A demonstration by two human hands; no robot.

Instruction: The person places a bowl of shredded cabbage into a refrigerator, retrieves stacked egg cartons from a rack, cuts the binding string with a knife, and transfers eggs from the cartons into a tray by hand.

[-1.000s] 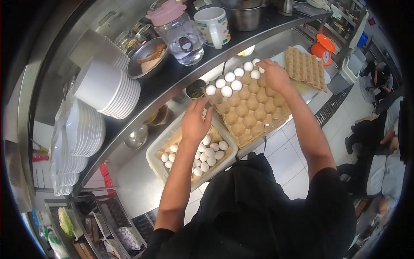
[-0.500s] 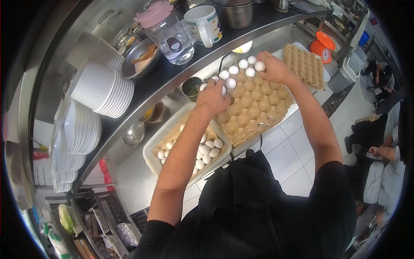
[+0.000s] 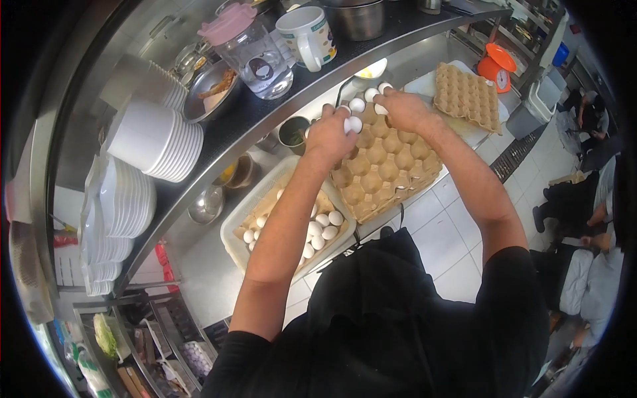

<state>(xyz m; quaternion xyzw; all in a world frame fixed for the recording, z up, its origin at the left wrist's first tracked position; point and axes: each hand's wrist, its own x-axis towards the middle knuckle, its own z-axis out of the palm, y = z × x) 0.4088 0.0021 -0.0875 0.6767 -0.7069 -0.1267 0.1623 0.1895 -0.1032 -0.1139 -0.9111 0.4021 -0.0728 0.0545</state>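
The brown egg tray (image 3: 379, 158) lies on the counter, with white eggs along its far edge and bare cups nearer me. My left hand (image 3: 328, 138) is at the tray's far left corner, fingers curled round white eggs (image 3: 355, 124). My right hand (image 3: 406, 111) is at the far edge, its fingers closed on a white egg (image 3: 379, 109) and partly hiding others. Between the hands, another egg (image 3: 357, 105) sits in the far row. Left of the tray, a pale plastic bin (image 3: 233, 247) holds many loose eggs (image 3: 318, 243), partly behind my left forearm.
A second egg tray (image 3: 466, 98) and an orange scale (image 3: 496, 66) stand to the right. Above the counter, a shelf (image 3: 265, 119) carries stacked white bowls (image 3: 156, 139), a pink-lidded jug (image 3: 264, 69) and a mug (image 3: 308, 40). Other people (image 3: 597, 265) are at far right.
My right hand has moved left along the far row, and the egg at its right end has left its cup. My left hand has shifted slightly, fingers now round eggs.
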